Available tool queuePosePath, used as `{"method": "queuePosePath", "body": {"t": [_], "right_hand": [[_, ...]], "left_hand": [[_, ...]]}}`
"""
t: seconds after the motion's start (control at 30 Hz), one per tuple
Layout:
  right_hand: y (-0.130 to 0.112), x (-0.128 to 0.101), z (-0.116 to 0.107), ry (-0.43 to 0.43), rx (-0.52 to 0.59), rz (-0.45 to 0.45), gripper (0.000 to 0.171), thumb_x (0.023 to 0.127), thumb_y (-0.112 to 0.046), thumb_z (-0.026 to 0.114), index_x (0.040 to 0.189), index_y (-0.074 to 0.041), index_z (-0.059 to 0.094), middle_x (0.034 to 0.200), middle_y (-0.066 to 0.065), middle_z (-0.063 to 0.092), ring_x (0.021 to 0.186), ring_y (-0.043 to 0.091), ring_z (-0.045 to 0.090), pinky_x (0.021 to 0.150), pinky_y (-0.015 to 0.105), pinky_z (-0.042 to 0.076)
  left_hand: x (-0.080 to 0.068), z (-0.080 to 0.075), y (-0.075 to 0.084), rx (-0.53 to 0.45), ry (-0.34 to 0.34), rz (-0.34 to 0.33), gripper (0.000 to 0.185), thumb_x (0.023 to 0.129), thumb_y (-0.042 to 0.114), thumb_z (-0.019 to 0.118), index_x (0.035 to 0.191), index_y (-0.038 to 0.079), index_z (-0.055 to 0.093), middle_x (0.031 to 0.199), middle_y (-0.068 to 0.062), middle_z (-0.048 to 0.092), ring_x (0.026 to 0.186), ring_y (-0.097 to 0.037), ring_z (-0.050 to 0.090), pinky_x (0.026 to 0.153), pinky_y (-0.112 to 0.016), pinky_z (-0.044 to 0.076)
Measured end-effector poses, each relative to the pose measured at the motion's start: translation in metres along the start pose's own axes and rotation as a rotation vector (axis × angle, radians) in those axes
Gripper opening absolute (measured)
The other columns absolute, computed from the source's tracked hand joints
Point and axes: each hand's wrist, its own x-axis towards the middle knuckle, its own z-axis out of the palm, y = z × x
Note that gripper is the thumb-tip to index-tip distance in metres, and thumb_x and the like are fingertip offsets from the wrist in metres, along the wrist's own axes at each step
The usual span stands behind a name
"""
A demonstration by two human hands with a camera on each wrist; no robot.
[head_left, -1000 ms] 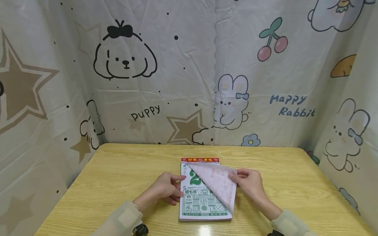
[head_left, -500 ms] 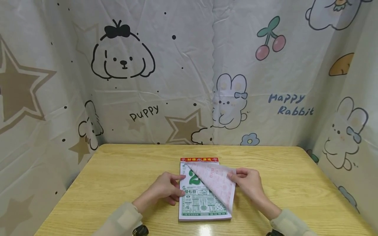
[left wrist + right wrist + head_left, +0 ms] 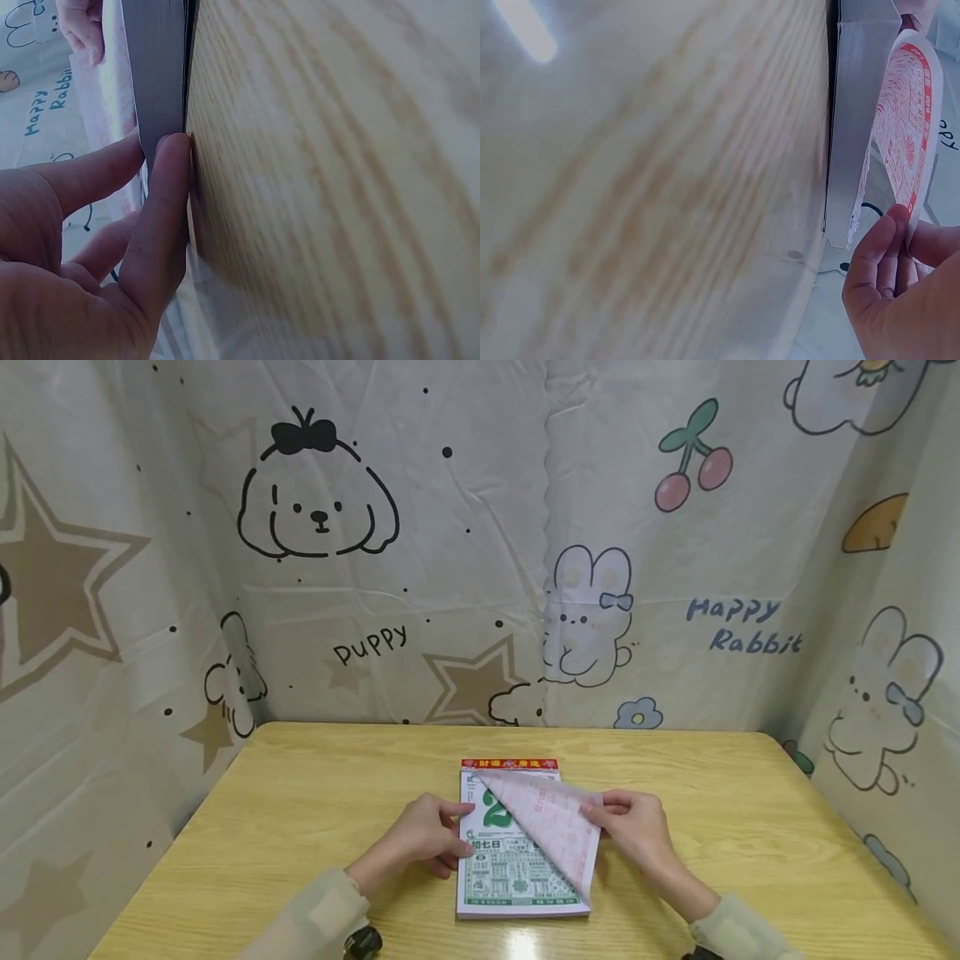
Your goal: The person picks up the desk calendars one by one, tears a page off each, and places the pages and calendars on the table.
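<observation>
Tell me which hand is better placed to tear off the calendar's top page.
Probably the right hand: it already pinches the folded page, while the left hand presses the calendar at its left edge.

Wooden table point(image 3: 300, 810), cartoon-print curtain point(image 3: 465, 543) behind.

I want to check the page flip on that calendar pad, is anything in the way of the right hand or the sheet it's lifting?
Nothing visible is. The right hand already pinches the folded-over top sheet at its edge. The left hand rests at the left edge of the calendar pad, clear of the lifted sheet, and the table around the pad shows bare wood.
</observation>
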Motion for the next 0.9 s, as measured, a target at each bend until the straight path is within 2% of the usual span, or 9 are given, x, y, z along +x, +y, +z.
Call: {"method": "queuePosePath", "body": {"t": [0.23,0.43,0.9], "right_hand": [[0.0,-0.001,-0.005,-0.013,-0.021,0.005,0.032,0.094,-0.008,0.081,0.116,0.013,0.072,0.093,0.017,0.077,0.08,0.021,0.075,0.066,0.034,0.066],[0.002,-0.001,-0.011,0.026,-0.03,0.016,0.031,0.092,-0.005,0.081,0.114,0.015,0.071,0.091,0.017,0.077,0.077,0.019,0.073,0.065,0.032,0.066],[-0.002,-0.002,-0.013,0.011,0.023,0.025,0.03,0.093,-0.003,0.08,0.115,0.015,0.07,0.091,0.017,0.077,0.076,0.017,0.073,0.067,0.033,0.066]], "left_hand": [[0.001,0.003,0.003,0.002,0.002,-0.006,0.063,0.081,-0.004,0.088,0.14,0.008,0.069,0.089,-0.015,0.061,0.058,-0.023,0.07,0.054,-0.036,0.065],[0.001,0.003,0.004,0.012,0.007,-0.007,0.064,0.081,-0.004,0.088,0.14,0.008,0.069,0.088,-0.015,0.061,0.058,-0.022,0.069,0.054,-0.036,0.064],[-0.001,0.0,0.003,-0.002,0.008,0.001,0.063,0.082,-0.003,0.088,0.14,0.007,0.069,0.086,-0.015,0.061,0.057,-0.021,0.068,0.053,-0.035,0.064]]}}
